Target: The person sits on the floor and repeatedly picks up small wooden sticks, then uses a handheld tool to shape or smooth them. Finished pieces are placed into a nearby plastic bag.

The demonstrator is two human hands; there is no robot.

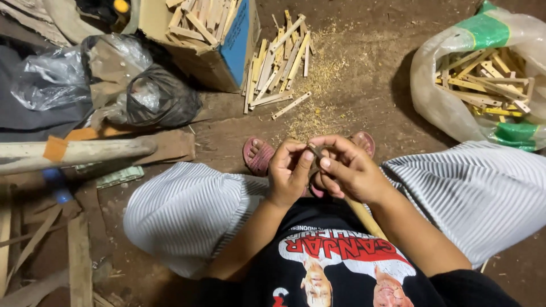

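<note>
My left hand (289,170) and right hand (347,167) pinch a small wooden stick (316,151) between fingertips, above my lap. It may slip to the dirt floor (364,102), I judge, being so thinly gripped.

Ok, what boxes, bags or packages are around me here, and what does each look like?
Cardboard box: top centre, brown with a blue side, full of wood sticks.
Clear sack: top right, green bands, holding sticks.
Black plastic bag: left of the box, crumpled.
Clear plastic bag: far left, crumpled.
</note>
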